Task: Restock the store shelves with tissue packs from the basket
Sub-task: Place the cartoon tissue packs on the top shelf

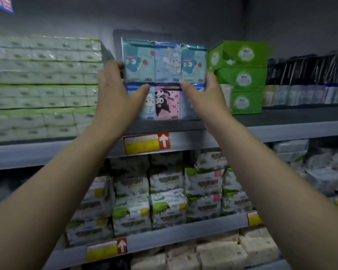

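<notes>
A tissue pack point(165, 65) printed with blue and pink cartoon characters stands upright on the upper shelf point(281, 115). My left hand point(115, 94) grips its left edge, thumb across the front and fingers curled behind. My right hand point(205, 94) holds the right edge the same way, thumb on the front. The pack's lower corners are hidden behind my hands. The basket is not in view.
White-and-green tissue bundles point(41, 84) are stacked to the left of the pack. Green tissue boxes point(242, 75) stand stacked close on its right, dark packs point(308, 69) beyond. Lower shelves hold more tissue packs point(168, 193). A yellow-and-red price tag point(146, 143) marks the shelf edge.
</notes>
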Demonstrator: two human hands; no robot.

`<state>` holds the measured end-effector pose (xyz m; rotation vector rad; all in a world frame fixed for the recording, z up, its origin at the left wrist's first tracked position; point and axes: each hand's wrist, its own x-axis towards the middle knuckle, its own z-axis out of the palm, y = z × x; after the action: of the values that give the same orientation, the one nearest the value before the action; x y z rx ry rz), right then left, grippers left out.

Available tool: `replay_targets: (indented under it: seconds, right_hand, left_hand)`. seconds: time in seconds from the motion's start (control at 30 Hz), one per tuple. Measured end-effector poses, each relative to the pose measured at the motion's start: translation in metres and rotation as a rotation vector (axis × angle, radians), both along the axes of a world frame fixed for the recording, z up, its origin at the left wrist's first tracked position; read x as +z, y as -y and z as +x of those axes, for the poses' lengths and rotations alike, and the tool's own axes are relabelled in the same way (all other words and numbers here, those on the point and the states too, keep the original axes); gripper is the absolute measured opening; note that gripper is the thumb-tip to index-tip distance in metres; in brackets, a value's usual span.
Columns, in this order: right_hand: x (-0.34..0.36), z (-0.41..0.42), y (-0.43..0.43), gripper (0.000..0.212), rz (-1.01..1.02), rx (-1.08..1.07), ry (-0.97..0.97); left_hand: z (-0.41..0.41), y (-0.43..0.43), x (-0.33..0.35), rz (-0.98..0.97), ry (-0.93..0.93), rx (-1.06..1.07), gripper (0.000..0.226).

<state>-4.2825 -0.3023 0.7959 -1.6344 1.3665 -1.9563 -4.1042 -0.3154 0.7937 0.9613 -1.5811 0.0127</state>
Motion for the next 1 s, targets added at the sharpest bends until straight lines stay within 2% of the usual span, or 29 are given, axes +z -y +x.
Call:
replay_targets:
  seconds: [0.1, 0.23, 0.3, 0.4, 0.47, 0.6, 0.73, 0.87, 0.93, 1.0]
  right_hand:
    - [0.002, 0.008, 0.045, 0.047, 0.062, -0.168, -0.211]
    - [-0.003, 0.013, 0.082, 0.070, 0.260, -0.202, -0.473]
    - [0.003, 0.012, 0.090, 0.083, 0.338, -0.238, -0.591]
    - [0.011, 0.013, 0.103, 0.094, 0.390, -0.274, -0.653]
    - [0.013, 0.016, 0.111, 0.090, 0.405, -0.288, -0.678]
    - [0.010, 0.021, 0.119, 0.068, 0.411, -0.308, -0.695]
    - [0.010, 0.029, 0.118, 0.071, 0.436, -0.387, -0.708]
    - [0.008, 0.029, 0.109, 0.071, 0.435, -0.331, -0.678]
    - [0.008, 0.027, 0.093, 0.070, 0.398, -0.299, -0.648]
    - [0.008, 0.024, 0.070, 0.063, 0.310, -0.333, -0.652]
  left_hand:
    - [0.005, 0.024, 0.002, 0.051, 0.117, 0.115, 0.065]
    - [0.002, 0.049, -0.004, 0.212, 0.404, 0.262, 0.102]
    - [-0.003, 0.054, 0.000, 0.234, 0.487, 0.321, 0.106]
    - [-0.009, 0.064, 0.006, 0.282, 0.560, 0.391, 0.106]
    - [-0.011, 0.074, 0.008, 0.328, 0.606, 0.446, 0.108]
    - [-0.010, 0.093, 0.006, 0.335, 0.659, 0.510, 0.107]
    - [-0.010, 0.105, 0.004, 0.370, 0.624, 0.503, 0.111]
    - [-0.008, 0.096, 0.007, 0.482, 0.577, 0.379, 0.117]
    - [-0.005, 0.083, 0.009, 0.527, 0.558, 0.322, 0.110]
    - [-0.001, 0.071, 0.008, 0.472, 0.590, 0.279, 0.094]
